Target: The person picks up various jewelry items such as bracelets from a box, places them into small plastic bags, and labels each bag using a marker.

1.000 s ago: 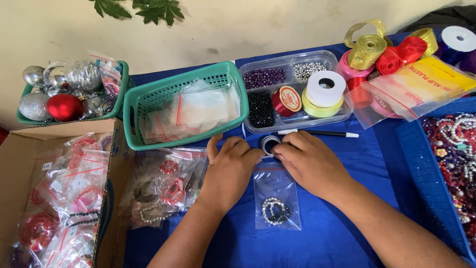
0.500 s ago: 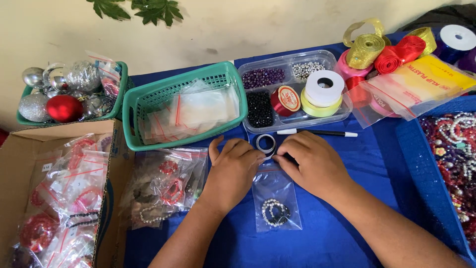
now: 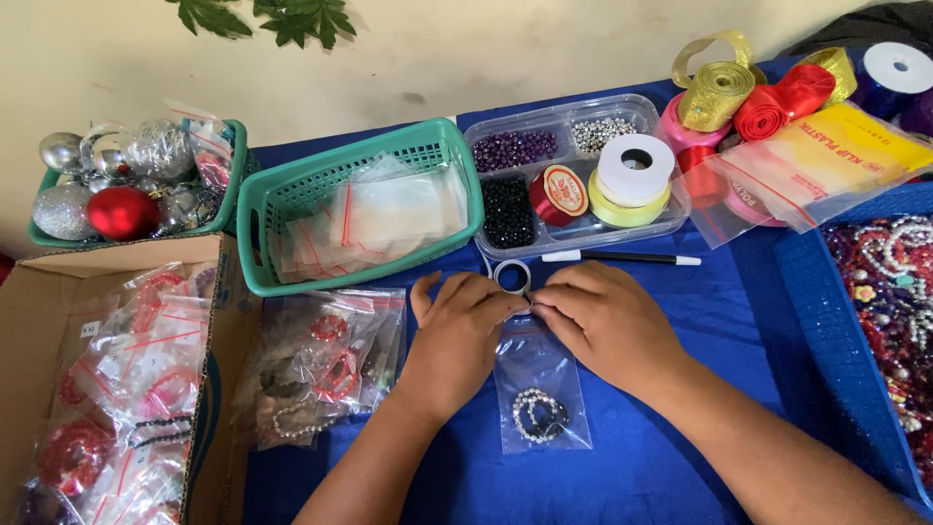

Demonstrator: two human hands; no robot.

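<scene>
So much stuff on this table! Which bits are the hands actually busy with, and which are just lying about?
In use: left hand and right hand pinching the top of a small clear zip bag with a beaded bracelet inside.

Lying about: green basket, bead tray, pen, ribbon rolls, ornaments, cardboard box.

Beaded bracelet sealed in a clear bag

A small clear zip bag [image 3: 540, 389] lies flat on blue cloth, its top edge pinched shut; a white-and-dark beaded bracelet [image 3: 537, 415] sits coiled at its bottom.
</scene>
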